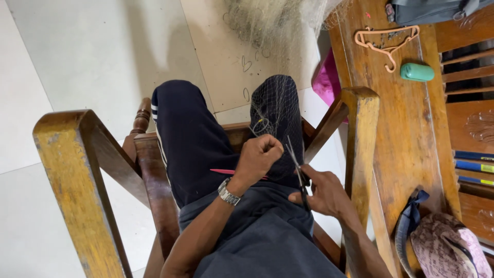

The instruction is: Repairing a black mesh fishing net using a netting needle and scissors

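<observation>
Pale floor tiles [77, 62] lay beyond my knee. My left hand [257, 157] pinched the net [278, 108]; my right hand [324, 193], fingers closed around scissors [298, 170], risked snipping sound mesh, I judged.

Fishing net [277, 105]: fine pale mesh, draped over right knee, trailing up to a heap on the floor. Scissors [297, 167]: dark, blades open, tips pointing up at the mesh, just beside the pinched strand. Red needle [222, 171]: thin, lying flat across the thigh
</observation>
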